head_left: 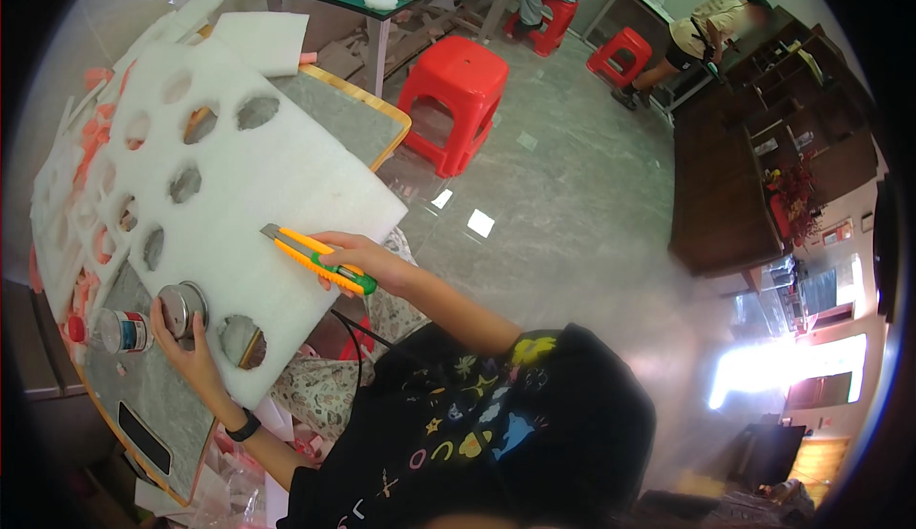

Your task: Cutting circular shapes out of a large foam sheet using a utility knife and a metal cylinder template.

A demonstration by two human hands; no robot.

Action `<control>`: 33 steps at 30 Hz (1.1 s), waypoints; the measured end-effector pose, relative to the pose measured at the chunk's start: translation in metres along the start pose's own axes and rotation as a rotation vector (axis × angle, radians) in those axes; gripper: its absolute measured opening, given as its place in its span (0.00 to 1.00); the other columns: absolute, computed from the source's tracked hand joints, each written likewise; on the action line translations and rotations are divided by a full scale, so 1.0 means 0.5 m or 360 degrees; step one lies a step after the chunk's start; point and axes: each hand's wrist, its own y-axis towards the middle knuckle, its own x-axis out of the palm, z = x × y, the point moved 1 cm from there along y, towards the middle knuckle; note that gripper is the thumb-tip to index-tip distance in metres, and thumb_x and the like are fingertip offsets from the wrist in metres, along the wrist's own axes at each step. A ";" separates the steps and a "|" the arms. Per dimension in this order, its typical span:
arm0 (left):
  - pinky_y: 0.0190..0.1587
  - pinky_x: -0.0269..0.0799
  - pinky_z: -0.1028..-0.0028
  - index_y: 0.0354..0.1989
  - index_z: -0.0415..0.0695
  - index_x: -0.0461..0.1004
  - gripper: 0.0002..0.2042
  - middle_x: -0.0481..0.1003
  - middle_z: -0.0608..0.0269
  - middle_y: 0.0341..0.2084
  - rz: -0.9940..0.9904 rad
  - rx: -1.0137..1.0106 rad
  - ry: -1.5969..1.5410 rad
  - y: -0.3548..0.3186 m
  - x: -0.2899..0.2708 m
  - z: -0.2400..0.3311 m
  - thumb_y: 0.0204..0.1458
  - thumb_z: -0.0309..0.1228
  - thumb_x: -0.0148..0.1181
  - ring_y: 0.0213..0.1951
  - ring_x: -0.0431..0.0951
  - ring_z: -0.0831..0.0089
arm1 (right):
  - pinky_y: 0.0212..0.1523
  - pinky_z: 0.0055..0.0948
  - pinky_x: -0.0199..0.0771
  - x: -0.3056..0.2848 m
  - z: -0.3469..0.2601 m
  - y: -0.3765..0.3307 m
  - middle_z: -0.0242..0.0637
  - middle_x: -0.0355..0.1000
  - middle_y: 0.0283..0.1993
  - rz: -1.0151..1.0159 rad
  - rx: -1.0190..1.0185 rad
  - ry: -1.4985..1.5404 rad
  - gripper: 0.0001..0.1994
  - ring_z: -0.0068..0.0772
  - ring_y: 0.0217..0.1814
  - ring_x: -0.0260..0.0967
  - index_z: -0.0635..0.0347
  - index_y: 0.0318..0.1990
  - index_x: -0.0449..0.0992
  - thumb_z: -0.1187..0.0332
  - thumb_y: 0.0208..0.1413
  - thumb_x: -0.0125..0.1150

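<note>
A large white foam sheet [277, 147] with several round holes cut in it lies over the grey table [353, 119]. My right hand [355, 260] is closed around a yellow and green utility knife [320, 257], whose blade reaches out over the sheet and points left. With its fingers curled round the rim, my left hand [186, 338] holds a round metal tin [178, 310] near the sheet's lower left edge, beside one of the holes. Whether the blade touches the foam, I cannot tell.
By my left hand stands a clear jar [119, 331], and a black phone [145, 438] lies near the table edge. Pink foam scraps [93, 138] line the far left. A red stool [458, 90] and a green table [353, 14] are beyond; two other people are farther off.
</note>
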 end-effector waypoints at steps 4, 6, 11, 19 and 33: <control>0.59 0.53 0.67 0.57 0.42 0.59 0.25 0.61 0.54 0.55 0.0006 0.0005 0.0023 0.000 -0.001 0.004 0.49 0.26 0.57 0.58 0.60 0.63 | 0.19 0.18 0.66 0.000 -0.001 -0.001 0.37 0.69 0.26 0.0025 -0.0001 0.0017 0.25 0.21 0.22 0.66 0.60 0.58 0.60 0.62 0.52 0.50; 0.59 0.52 0.67 0.57 0.41 0.59 0.25 0.61 0.54 0.55 -0.0002 0.0008 0.0011 0.000 -0.002 0.004 0.49 0.26 0.57 0.58 0.59 0.63 | 0.19 0.18 0.66 0.000 -0.001 -0.001 0.37 0.69 0.26 0.0023 0.0002 0.0016 0.25 0.21 0.22 0.66 0.60 0.58 0.60 0.62 0.52 0.50; 0.59 0.52 0.67 0.57 0.41 0.59 0.25 0.61 0.54 0.55 0.0005 0.0019 0.0006 0.000 0.000 0.005 0.48 0.25 0.57 0.58 0.59 0.64 | 0.18 0.16 0.64 0.003 -0.003 -0.002 0.35 0.68 0.25 0.0026 0.0014 0.0012 0.27 0.18 0.21 0.63 0.56 0.59 0.59 0.59 0.52 0.52; 0.59 0.52 0.67 0.57 0.41 0.60 0.25 0.61 0.55 0.55 0.0017 0.0017 0.0053 0.001 -0.002 -0.001 0.48 0.25 0.57 0.57 0.59 0.63 | 0.18 0.18 0.65 0.002 -0.004 0.000 0.38 0.69 0.25 0.0033 0.0011 0.0023 0.24 0.21 0.21 0.65 0.60 0.57 0.61 0.63 0.52 0.50; 0.60 0.50 0.64 0.61 0.40 0.51 0.33 0.53 0.50 0.60 -0.0153 -0.0022 0.0294 0.013 -0.005 0.046 0.47 0.28 0.58 0.60 0.55 0.59 | 0.18 0.18 0.66 0.009 -0.009 -0.004 0.37 0.69 0.26 0.0030 0.0016 0.0024 0.24 0.21 0.21 0.66 0.59 0.57 0.60 0.63 0.52 0.50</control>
